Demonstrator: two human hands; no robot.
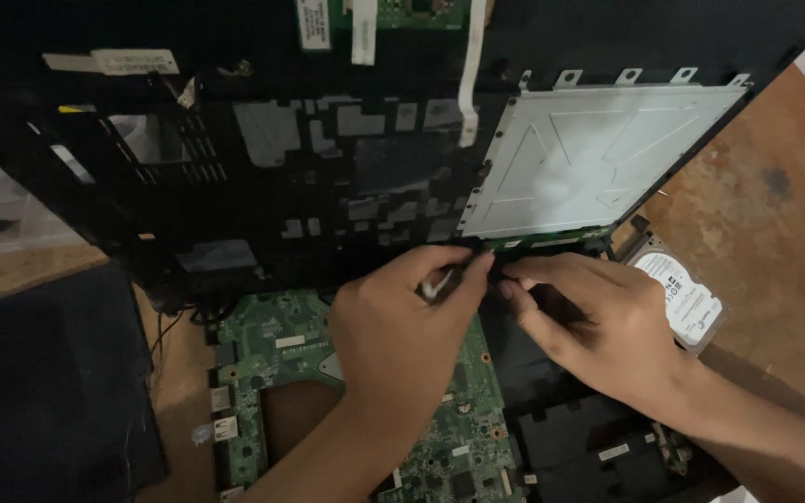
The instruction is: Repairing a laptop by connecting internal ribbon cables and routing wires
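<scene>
Green circuit board [458,438] lies nearest, under both wrists. Left hand [402,321] pinches a thin white cable [437,284]; right hand [598,321] pinches the black cover's [328,186] edge beside it. Pull hard and the cable may tear.

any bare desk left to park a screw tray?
Bare wood on the right, beyond the hard drive, and a narrow strip at left between the dark mat and the green board. Crowded in the middle: both hands meet at the black cover's edge.
</scene>
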